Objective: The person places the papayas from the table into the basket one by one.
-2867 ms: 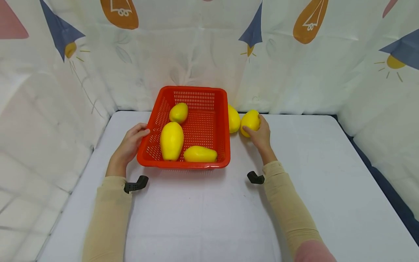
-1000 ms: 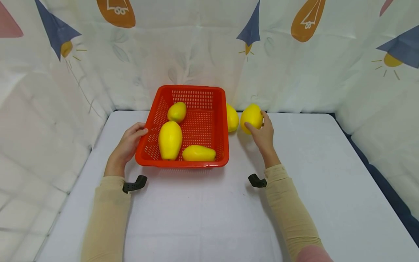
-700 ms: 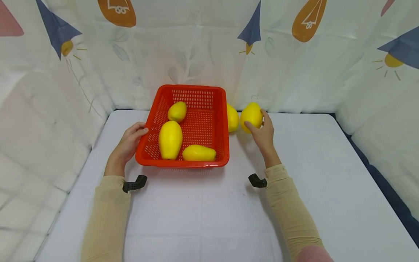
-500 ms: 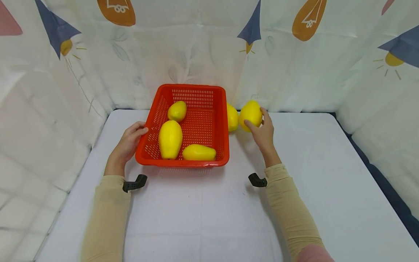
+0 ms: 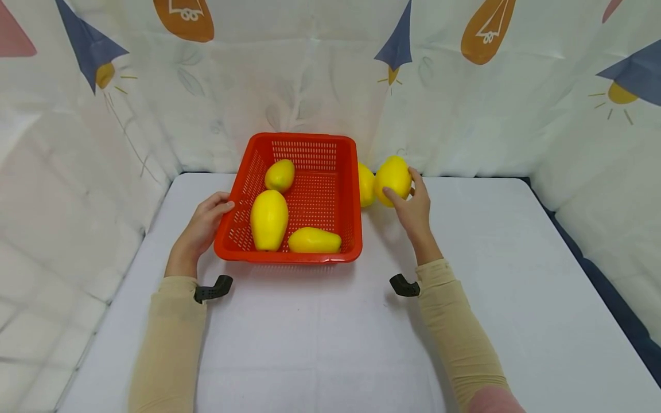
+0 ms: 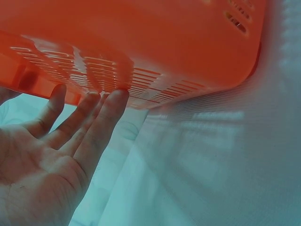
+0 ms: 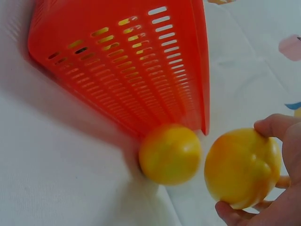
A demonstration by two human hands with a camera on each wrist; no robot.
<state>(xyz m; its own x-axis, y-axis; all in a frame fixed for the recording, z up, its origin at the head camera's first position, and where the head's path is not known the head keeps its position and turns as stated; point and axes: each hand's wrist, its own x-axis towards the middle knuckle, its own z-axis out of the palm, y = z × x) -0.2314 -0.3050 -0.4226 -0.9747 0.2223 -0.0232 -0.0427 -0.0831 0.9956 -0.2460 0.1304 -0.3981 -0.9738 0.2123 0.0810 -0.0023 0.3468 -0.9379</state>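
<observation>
My left hand (image 5: 203, 226) holds the left side of a red plastic basket (image 5: 350, 201), thumb at the rim and fingers (image 6: 101, 127) against the slotted outer wall. Three yellow fruits lie inside: a small rounded fruit (image 5: 280, 176), a big oval fruit (image 5: 269, 221) and an elongated fruit (image 5: 314, 241). To the right of the basket, my right hand (image 5: 415, 209) grips a plump yellow fruit (image 5: 392, 180) between thumb and fingers. In the right wrist view this held fruit (image 7: 240, 169) hangs above the table, its lobed end showing.
Another yellow fruit (image 7: 170, 154) rests on the table against the basket's right wall, partly hidden by the basket in the head view. A white cloth covers the table (image 5: 310, 338). Printed curtains (image 5: 315, 86) stand close behind and at both sides.
My right hand has raised the plump yellow fruit off the table and brought it slightly left, toward the basket. My left hand and the basket have stayed about the same.
</observation>
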